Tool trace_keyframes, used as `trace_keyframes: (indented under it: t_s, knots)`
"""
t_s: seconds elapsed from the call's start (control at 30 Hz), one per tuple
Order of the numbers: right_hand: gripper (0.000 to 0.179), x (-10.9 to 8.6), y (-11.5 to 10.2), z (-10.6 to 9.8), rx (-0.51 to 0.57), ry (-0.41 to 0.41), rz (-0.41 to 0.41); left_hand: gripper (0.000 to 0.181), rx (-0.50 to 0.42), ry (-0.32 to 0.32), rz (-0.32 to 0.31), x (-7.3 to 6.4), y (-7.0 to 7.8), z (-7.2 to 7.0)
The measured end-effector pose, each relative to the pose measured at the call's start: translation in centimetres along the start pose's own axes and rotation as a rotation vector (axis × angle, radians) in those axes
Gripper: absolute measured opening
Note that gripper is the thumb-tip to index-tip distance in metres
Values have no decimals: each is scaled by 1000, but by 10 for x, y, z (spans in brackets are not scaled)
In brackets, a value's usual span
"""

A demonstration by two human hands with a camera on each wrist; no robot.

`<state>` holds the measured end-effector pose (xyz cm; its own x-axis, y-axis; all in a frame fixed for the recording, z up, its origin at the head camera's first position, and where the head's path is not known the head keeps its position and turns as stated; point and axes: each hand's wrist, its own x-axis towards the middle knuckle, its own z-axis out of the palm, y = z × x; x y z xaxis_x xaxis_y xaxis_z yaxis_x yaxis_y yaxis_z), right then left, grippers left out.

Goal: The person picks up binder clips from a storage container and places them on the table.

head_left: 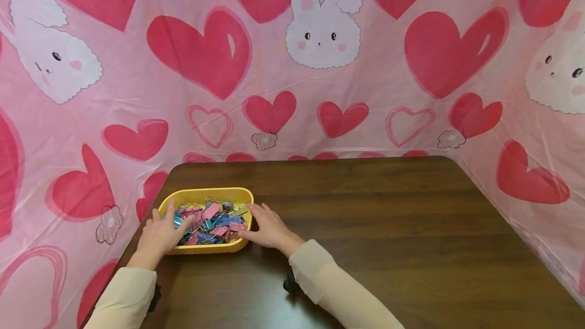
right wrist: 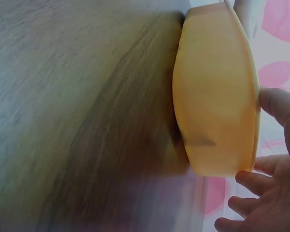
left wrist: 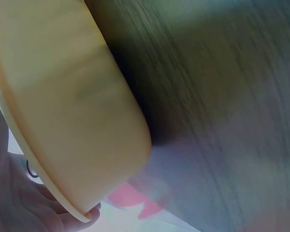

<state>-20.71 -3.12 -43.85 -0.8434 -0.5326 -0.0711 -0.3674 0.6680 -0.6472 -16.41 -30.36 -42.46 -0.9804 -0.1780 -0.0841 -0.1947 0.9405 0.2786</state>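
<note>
A yellow plastic tray [head_left: 210,249] sits on the left side of the table, filled with binder clips [head_left: 211,223] in pink, blue, teal and yellow. My left hand [head_left: 160,237] rests over the tray's left end, its thumb spread above the clips and its fingers reaching over the rim. In the left wrist view, fingertips [left wrist: 94,212] show just past the rim. At the opposite end, my right hand [head_left: 270,228] touches the rim with fingers spread. The right wrist view shows its thumb [right wrist: 275,104] against the rim and a fingertip [right wrist: 246,180] at the tray's corner.
The dark wooden table [head_left: 388,237] extends to the right of the tray. A pink cloth [head_left: 320,85] with hearts and rabbits hangs along the back and both sides. Dark wrist devices [head_left: 290,283] show under the sleeves.
</note>
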Motion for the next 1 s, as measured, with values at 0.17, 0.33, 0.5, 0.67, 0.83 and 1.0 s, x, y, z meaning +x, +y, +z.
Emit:
trace_keyframes:
  t_s: [0.17, 0.33, 0.5, 0.67, 0.83, 1.0]
  knots:
    - [78, -7, 12, -9, 44, 24, 29, 94, 11, 20, 44, 1, 16, 4]
    - [77, -16, 26, -18, 72, 40, 35, 93, 0, 8, 49, 0, 34, 7]
    - [77, -25, 40, -28, 70, 56, 36, 91, -19, 11, 50, -1, 53, 15]
    - [76, -34, 52, -37, 75, 74, 28, 89, -34, 36, 57, -2, 70, 20]
    - [74, -45, 63, -46, 71, 100, 19, 87, -47, 35, 74, -3, 85, 24]
    - [74, -55, 71, -54, 82, 117, 45, 85, -56, 53, 103, -4, 98, 28]
